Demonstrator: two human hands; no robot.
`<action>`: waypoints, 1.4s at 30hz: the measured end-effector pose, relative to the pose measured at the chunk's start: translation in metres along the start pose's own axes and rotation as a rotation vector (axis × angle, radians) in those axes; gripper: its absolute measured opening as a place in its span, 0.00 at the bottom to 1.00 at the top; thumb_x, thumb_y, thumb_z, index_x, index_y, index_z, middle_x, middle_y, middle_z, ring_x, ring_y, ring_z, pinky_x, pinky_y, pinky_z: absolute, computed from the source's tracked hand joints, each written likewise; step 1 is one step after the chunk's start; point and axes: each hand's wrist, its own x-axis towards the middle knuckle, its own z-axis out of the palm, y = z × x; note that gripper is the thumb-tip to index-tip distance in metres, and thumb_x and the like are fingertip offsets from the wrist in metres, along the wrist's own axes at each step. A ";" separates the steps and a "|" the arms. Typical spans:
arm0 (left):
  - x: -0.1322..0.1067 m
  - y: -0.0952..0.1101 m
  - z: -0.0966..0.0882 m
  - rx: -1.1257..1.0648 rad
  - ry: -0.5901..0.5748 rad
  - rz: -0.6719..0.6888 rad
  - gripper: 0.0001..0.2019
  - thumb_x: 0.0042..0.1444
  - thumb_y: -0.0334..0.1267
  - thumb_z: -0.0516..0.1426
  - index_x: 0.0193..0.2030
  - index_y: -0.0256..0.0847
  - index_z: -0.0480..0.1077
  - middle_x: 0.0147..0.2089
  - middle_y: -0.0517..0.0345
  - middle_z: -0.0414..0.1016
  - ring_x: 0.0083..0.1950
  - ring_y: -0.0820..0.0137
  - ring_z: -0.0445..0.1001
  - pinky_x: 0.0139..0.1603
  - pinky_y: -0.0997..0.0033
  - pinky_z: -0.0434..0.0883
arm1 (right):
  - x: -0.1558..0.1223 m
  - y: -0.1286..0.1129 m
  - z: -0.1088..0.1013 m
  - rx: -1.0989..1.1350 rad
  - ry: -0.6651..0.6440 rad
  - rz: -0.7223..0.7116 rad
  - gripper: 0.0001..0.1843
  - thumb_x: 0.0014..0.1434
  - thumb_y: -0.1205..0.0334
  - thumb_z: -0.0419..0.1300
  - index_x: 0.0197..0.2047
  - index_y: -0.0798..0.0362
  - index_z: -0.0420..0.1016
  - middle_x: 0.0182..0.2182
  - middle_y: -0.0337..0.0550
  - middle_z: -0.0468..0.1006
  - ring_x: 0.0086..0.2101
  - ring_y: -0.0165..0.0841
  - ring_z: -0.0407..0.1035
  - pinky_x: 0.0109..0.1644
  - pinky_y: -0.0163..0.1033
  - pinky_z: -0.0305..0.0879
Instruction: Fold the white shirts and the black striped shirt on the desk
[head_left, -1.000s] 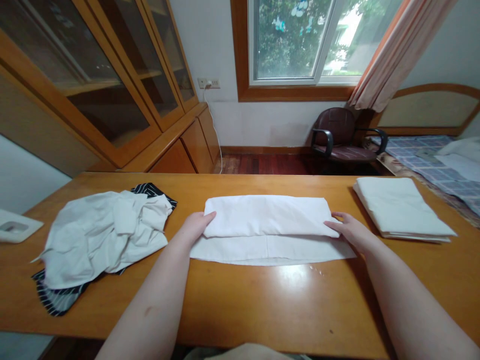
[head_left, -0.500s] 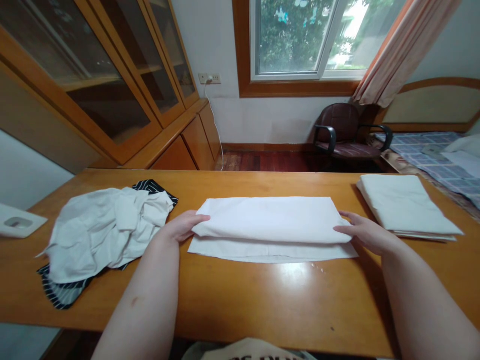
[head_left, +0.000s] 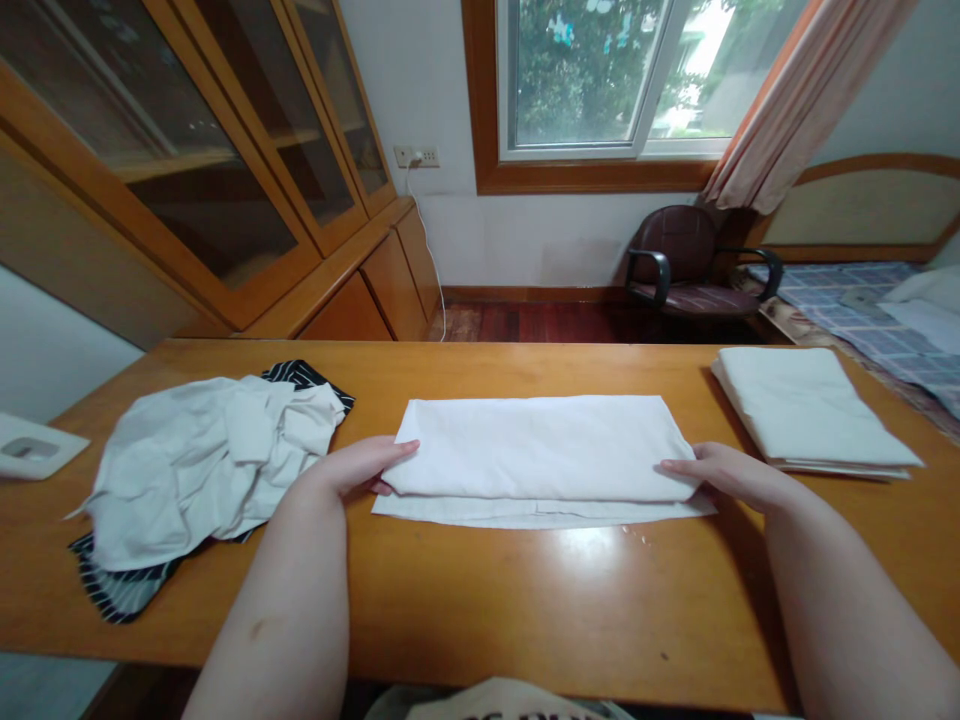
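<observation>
A white cloth [head_left: 536, 445] lies folded into a long strip in front of me, its upper layer ending a little short of the lower layer's near edge. My left hand [head_left: 375, 464] grips the left end, thumb on top and the fingers partly hidden below. At the opposite end my right hand [head_left: 716, 475] pinches the cloth the same way, thumb over the upper layer. Whether the cloth is a garment or a plain sheet, I cannot tell.
A crumpled heap of white fabric [head_left: 202, 470] lies at the left, with black striped cloth [head_left: 124, 592] under it. On the right sits a folded white stack [head_left: 814, 405]. All rest on a wooden table [head_left: 480, 610]. A chair [head_left: 686, 260] stands beyond it.
Both hands have brought the upper layer slightly down toward me, so less of the lower layer shows along the near edge. Both hands keep their hold.
</observation>
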 end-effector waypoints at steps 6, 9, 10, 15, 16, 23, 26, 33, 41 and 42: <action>0.002 0.001 0.003 0.118 -0.084 0.008 0.27 0.35 0.53 0.65 0.41 0.38 0.74 0.45 0.51 0.78 0.43 0.60 0.76 0.33 0.73 0.73 | 0.004 0.004 0.002 0.046 -0.094 0.015 0.20 0.42 0.44 0.66 0.26 0.54 0.71 0.22 0.47 0.77 0.24 0.34 0.70 0.28 0.35 0.66; 0.002 0.001 -0.002 0.163 -0.117 0.064 0.23 0.37 0.51 0.65 0.38 0.37 0.75 0.41 0.52 0.79 0.41 0.60 0.76 0.37 0.70 0.72 | 0.001 0.003 -0.001 0.056 -0.083 -0.014 0.19 0.41 0.47 0.66 0.28 0.55 0.74 0.25 0.46 0.78 0.26 0.36 0.71 0.30 0.36 0.68; 0.001 0.001 -0.005 0.179 -0.126 0.095 0.22 0.38 0.50 0.64 0.38 0.37 0.76 0.41 0.53 0.79 0.41 0.60 0.76 0.39 0.70 0.72 | 0.000 0.003 -0.002 0.053 -0.073 -0.032 0.19 0.40 0.48 0.67 0.29 0.55 0.75 0.27 0.46 0.79 0.28 0.38 0.72 0.31 0.36 0.68; -0.004 -0.001 -0.014 0.267 -0.169 0.174 0.20 0.40 0.49 0.63 0.38 0.40 0.76 0.40 0.58 0.79 0.45 0.60 0.75 0.44 0.70 0.70 | -0.009 0.004 -0.010 0.007 -0.084 -0.134 0.22 0.40 0.49 0.67 0.36 0.54 0.79 0.38 0.46 0.80 0.40 0.45 0.72 0.42 0.39 0.69; -0.004 -0.002 -0.014 0.300 -0.171 0.169 0.20 0.39 0.49 0.63 0.38 0.40 0.77 0.40 0.58 0.79 0.45 0.59 0.75 0.44 0.70 0.70 | -0.010 0.005 -0.011 -0.020 -0.100 -0.131 0.21 0.40 0.49 0.67 0.36 0.54 0.79 0.39 0.45 0.80 0.41 0.45 0.72 0.43 0.39 0.68; 0.001 -0.004 -0.010 0.539 -0.154 0.165 0.19 0.38 0.46 0.62 0.38 0.40 0.77 0.40 0.60 0.79 0.43 0.60 0.75 0.41 0.71 0.70 | -0.008 0.006 -0.008 -0.172 -0.110 -0.090 0.19 0.39 0.55 0.67 0.37 0.53 0.79 0.38 0.42 0.80 0.42 0.45 0.72 0.44 0.38 0.67; 0.000 -0.002 -0.006 0.600 -0.111 0.126 0.18 0.36 0.44 0.61 0.36 0.39 0.76 0.38 0.59 0.79 0.41 0.60 0.75 0.38 0.71 0.70 | -0.008 0.004 -0.006 -0.236 -0.097 -0.089 0.17 0.40 0.56 0.65 0.34 0.54 0.79 0.35 0.42 0.80 0.38 0.42 0.72 0.40 0.36 0.66; -0.005 0.008 0.011 0.874 0.071 0.091 0.13 0.35 0.41 0.61 0.30 0.40 0.75 0.33 0.57 0.79 0.34 0.63 0.76 0.31 0.74 0.69 | -0.007 0.002 0.000 -0.371 -0.041 -0.028 0.11 0.39 0.56 0.63 0.23 0.55 0.74 0.24 0.42 0.76 0.28 0.37 0.69 0.28 0.35 0.61; -0.003 0.010 0.019 1.002 0.086 0.093 0.19 0.35 0.39 0.62 0.38 0.39 0.75 0.41 0.51 0.79 0.43 0.57 0.76 0.41 0.68 0.70 | -0.007 -0.002 0.004 -0.500 0.004 0.011 0.10 0.37 0.57 0.64 0.22 0.55 0.73 0.23 0.42 0.75 0.27 0.38 0.69 0.28 0.35 0.60; -0.004 0.009 0.017 0.972 0.070 0.125 0.22 0.34 0.38 0.62 0.42 0.40 0.74 0.44 0.53 0.78 0.45 0.57 0.75 0.44 0.68 0.70 | -0.008 -0.003 0.004 -0.516 0.022 0.019 0.11 0.36 0.57 0.65 0.22 0.55 0.74 0.23 0.42 0.76 0.28 0.38 0.70 0.28 0.36 0.61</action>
